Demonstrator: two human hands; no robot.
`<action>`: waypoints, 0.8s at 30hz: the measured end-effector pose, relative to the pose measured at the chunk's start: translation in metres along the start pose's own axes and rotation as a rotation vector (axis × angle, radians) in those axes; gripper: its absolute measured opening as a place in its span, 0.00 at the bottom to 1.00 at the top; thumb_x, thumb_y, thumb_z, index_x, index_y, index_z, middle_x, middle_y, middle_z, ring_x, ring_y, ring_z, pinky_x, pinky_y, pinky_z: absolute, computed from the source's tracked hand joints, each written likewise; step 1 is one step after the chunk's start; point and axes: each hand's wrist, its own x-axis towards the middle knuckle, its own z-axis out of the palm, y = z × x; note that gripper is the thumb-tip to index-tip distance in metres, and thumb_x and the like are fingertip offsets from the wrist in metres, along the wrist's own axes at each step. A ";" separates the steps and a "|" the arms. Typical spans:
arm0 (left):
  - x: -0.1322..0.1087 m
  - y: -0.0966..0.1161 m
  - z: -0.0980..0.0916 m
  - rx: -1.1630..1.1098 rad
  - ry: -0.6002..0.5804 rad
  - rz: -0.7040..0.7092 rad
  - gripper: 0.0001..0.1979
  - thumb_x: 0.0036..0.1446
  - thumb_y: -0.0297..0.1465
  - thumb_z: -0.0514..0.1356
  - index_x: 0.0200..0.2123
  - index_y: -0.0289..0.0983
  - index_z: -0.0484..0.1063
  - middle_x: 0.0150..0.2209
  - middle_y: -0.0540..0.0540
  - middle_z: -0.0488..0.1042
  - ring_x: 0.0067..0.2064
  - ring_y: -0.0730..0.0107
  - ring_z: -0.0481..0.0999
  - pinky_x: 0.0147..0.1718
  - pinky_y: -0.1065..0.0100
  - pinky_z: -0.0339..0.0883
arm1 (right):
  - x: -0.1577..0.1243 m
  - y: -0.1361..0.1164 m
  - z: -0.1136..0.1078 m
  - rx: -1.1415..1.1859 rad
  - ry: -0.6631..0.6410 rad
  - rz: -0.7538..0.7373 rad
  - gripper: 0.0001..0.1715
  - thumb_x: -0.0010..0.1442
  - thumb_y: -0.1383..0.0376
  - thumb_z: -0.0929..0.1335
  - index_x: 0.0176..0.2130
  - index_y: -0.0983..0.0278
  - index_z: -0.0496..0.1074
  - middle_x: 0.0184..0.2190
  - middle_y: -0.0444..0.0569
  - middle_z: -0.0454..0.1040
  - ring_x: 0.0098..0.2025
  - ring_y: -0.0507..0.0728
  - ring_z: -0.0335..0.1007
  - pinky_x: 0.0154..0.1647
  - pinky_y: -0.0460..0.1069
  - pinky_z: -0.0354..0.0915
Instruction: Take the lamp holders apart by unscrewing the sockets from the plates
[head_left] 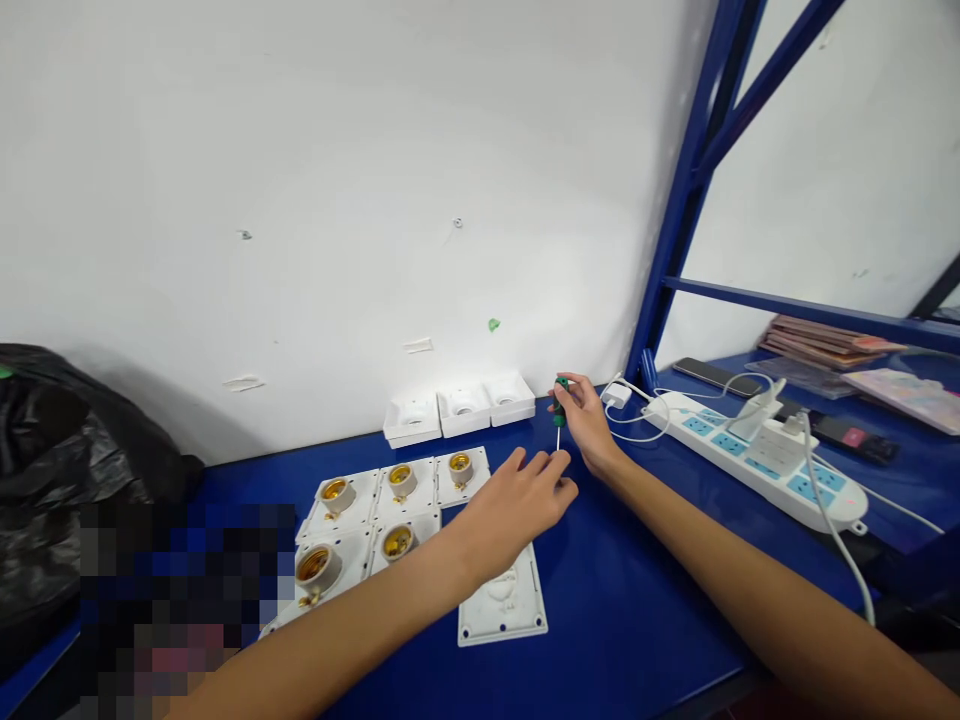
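My right hand (588,420) grips a screwdriver (560,402) by its green and black handle, with the shaft pointing down. Close to the screwdriver's tip is my left hand (525,490), its fingers bent and thumb and forefinger drawn together; whatever they hold is too small or hidden to make out. Under my left forearm lies a white square plate (504,605), partly covered. To its left, several white plates carry round bulb sockets (401,481) with brass-coloured insides. My forearm hides part of the front ones.
White square frames (416,415) stand along the wall. A power strip (750,455) with plugs and cables lies at right, beside a blue metal rack (675,200). Phones (716,377) and a stack of papers (817,343) sit behind. A black plastic bag (82,450) is at left.
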 end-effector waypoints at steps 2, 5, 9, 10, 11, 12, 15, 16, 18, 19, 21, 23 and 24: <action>-0.003 -0.005 -0.003 -0.058 -0.014 0.006 0.34 0.50 0.11 0.63 0.60 0.36 0.67 0.60 0.35 0.69 0.50 0.52 0.78 0.55 0.52 0.68 | 0.005 0.002 -0.004 -0.011 0.003 -0.008 0.19 0.71 0.58 0.71 0.57 0.64 0.73 0.53 0.53 0.77 0.48 0.59 0.79 0.47 0.57 0.78; -0.008 -0.013 -0.011 -0.361 -0.030 -0.094 0.29 0.63 0.21 0.65 0.63 0.47 0.64 0.55 0.46 0.72 0.43 0.62 0.78 0.53 0.55 0.69 | 0.009 0.003 -0.006 -0.014 -0.002 -0.019 0.19 0.72 0.59 0.71 0.58 0.64 0.73 0.54 0.53 0.77 0.48 0.60 0.79 0.48 0.58 0.78; -0.001 -0.019 -0.012 -0.464 -0.035 -0.367 0.22 0.70 0.34 0.63 0.64 0.44 0.65 0.59 0.43 0.69 0.52 0.53 0.77 0.54 0.54 0.69 | 0.008 0.001 -0.004 -0.001 -0.021 -0.035 0.16 0.69 0.59 0.73 0.53 0.61 0.74 0.42 0.45 0.78 0.35 0.54 0.77 0.37 0.51 0.76; 0.003 -0.020 -0.010 -0.461 -0.043 -0.416 0.23 0.69 0.36 0.64 0.64 0.43 0.65 0.60 0.41 0.69 0.55 0.49 0.76 0.54 0.53 0.69 | 0.007 0.001 -0.004 0.001 -0.026 -0.037 0.15 0.68 0.59 0.73 0.52 0.60 0.74 0.40 0.44 0.78 0.33 0.53 0.76 0.36 0.50 0.75; 0.007 -0.021 -0.007 -0.461 -0.055 -0.446 0.25 0.67 0.38 0.66 0.63 0.41 0.66 0.60 0.39 0.70 0.57 0.46 0.75 0.54 0.52 0.69 | 0.006 0.000 -0.003 0.002 -0.031 -0.038 0.15 0.68 0.59 0.73 0.52 0.59 0.74 0.40 0.43 0.77 0.33 0.53 0.76 0.36 0.50 0.75; 0.011 -0.023 -0.004 -0.463 -0.065 -0.467 0.24 0.66 0.40 0.66 0.61 0.39 0.69 0.58 0.38 0.71 0.57 0.43 0.75 0.54 0.50 0.69 | 0.006 0.000 -0.002 0.001 -0.036 -0.038 0.15 0.69 0.59 0.73 0.53 0.60 0.74 0.41 0.44 0.78 0.34 0.53 0.76 0.36 0.50 0.75; 0.022 -0.028 0.006 -0.475 -0.061 -0.517 0.19 0.67 0.45 0.63 0.52 0.36 0.75 0.53 0.35 0.74 0.54 0.39 0.77 0.52 0.48 0.69 | 0.005 0.000 0.000 -0.010 -0.048 -0.034 0.17 0.71 0.59 0.71 0.56 0.64 0.73 0.49 0.51 0.78 0.43 0.57 0.79 0.43 0.55 0.78; 0.025 -0.030 0.009 -0.489 -0.057 -0.526 0.18 0.67 0.45 0.63 0.49 0.36 0.76 0.51 0.36 0.75 0.52 0.40 0.78 0.50 0.49 0.69 | 0.005 0.000 0.000 -0.013 -0.049 -0.033 0.18 0.72 0.59 0.71 0.57 0.64 0.73 0.52 0.52 0.78 0.45 0.58 0.79 0.45 0.56 0.78; 0.029 -0.033 0.014 -0.542 -0.053 -0.526 0.15 0.65 0.43 0.64 0.44 0.38 0.77 0.46 0.39 0.77 0.47 0.45 0.79 0.46 0.53 0.70 | 0.005 0.001 0.000 -0.017 -0.048 -0.034 0.18 0.72 0.59 0.71 0.57 0.64 0.73 0.53 0.53 0.77 0.47 0.59 0.79 0.47 0.57 0.78; 0.031 -0.035 0.017 -0.577 -0.048 -0.523 0.13 0.64 0.42 0.65 0.42 0.38 0.77 0.43 0.41 0.78 0.44 0.48 0.80 0.43 0.56 0.70 | 0.006 0.000 0.000 -0.017 -0.045 -0.036 0.18 0.72 0.59 0.71 0.57 0.64 0.73 0.52 0.52 0.78 0.46 0.58 0.79 0.45 0.56 0.78; 0.031 -0.036 0.021 -0.651 -0.011 -0.525 0.08 0.63 0.38 0.65 0.40 0.40 0.76 0.38 0.45 0.78 0.40 0.54 0.80 0.38 0.61 0.70 | 0.006 -0.001 0.000 -0.014 -0.040 -0.044 0.17 0.70 0.58 0.72 0.54 0.63 0.73 0.46 0.49 0.78 0.39 0.56 0.78 0.40 0.53 0.77; 0.029 -0.035 0.025 -0.719 0.063 -0.535 0.04 0.64 0.34 0.64 0.38 0.40 0.74 0.37 0.47 0.78 0.39 0.58 0.79 0.38 0.63 0.70 | 0.006 -0.003 -0.001 -0.008 -0.036 -0.052 0.17 0.65 0.55 0.74 0.50 0.59 0.73 0.40 0.45 0.77 0.34 0.54 0.76 0.34 0.50 0.73; 0.026 -0.033 0.028 -0.751 0.106 -0.540 0.03 0.64 0.33 0.63 0.39 0.40 0.72 0.38 0.48 0.78 0.40 0.60 0.79 0.39 0.63 0.70 | 0.005 -0.004 -0.001 -0.005 -0.035 -0.054 0.18 0.63 0.53 0.74 0.49 0.57 0.73 0.38 0.43 0.76 0.32 0.54 0.75 0.32 0.49 0.71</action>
